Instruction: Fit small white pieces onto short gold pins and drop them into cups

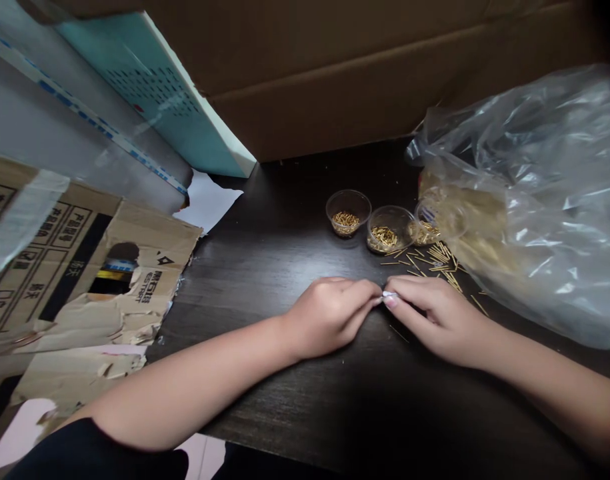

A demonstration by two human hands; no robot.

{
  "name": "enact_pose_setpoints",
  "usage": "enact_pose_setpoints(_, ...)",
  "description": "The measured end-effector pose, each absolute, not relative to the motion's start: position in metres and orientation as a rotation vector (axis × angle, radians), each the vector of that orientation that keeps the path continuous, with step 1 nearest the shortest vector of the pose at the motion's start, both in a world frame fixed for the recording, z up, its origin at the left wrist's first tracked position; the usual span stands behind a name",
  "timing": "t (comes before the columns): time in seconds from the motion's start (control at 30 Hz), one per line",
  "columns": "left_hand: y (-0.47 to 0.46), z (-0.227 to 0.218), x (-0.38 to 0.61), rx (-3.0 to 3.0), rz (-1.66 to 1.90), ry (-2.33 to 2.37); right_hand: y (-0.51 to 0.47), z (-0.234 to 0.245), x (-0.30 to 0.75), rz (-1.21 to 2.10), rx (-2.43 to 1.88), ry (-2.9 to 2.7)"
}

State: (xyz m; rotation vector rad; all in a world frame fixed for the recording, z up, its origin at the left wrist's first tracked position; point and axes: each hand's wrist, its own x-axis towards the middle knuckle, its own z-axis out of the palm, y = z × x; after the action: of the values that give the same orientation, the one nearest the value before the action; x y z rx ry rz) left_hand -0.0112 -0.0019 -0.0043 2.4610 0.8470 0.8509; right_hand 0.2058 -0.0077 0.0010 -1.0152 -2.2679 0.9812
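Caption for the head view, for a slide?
Left hand and right hand pinch a white scrap near gold pins and clear cups.

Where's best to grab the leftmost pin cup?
Pinch the rim of the leftmost cup, coming from its left. It stands upright and open, with the pins low inside, so the rim is free. The next cup sits close on its right.

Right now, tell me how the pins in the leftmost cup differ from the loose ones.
The gold pins in the leftmost cup sit in a heap, while the loose pins lie scattered on the dark table, pointing every way. The cup's pins are walled in by clear plastic; the loose pins lie bare. Both look thin, straight and gold.
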Motion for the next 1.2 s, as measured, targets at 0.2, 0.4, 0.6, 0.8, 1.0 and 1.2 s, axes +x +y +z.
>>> enact_pose_setpoints(0.2, 0.0, -0.001, -0.011, 2.306, 0.968, 0.849, -0.006, 0.0, 0.207, 1.053, -0.958, -2.15)
enact_pose_setpoints(0.4, 0.0, 0.0, -0.011, 2.268, 0.934, 0.87, -0.003, -0.002, 0.208, 1.06, -0.924, -2.139)
enact_pose_setpoints(0.6, 0.0, -0.002, -0.01, 2.269, 0.915, 0.894, -0.004, -0.004, 0.207, 1.016, -0.969, -2.153)
enact_pose_setpoints(0.8, 0.003, -0.002, -0.011, 2.154, 0.955, 0.879, -0.006, -0.005, 0.207, 0.974, -0.956, -2.088)
enact_pose_setpoints(1.0, 0.012, 0.008, -0.013, 1.907, 0.844, 0.938, -0.005, -0.005, 0.209, 0.93, -0.986, -2.009)
enact_pose_setpoints(1.2, 0.032, 0.029, -0.02, 1.614, 0.896, 1.054, -0.003, -0.007, 0.208, 1.01, -1.028, -1.998)
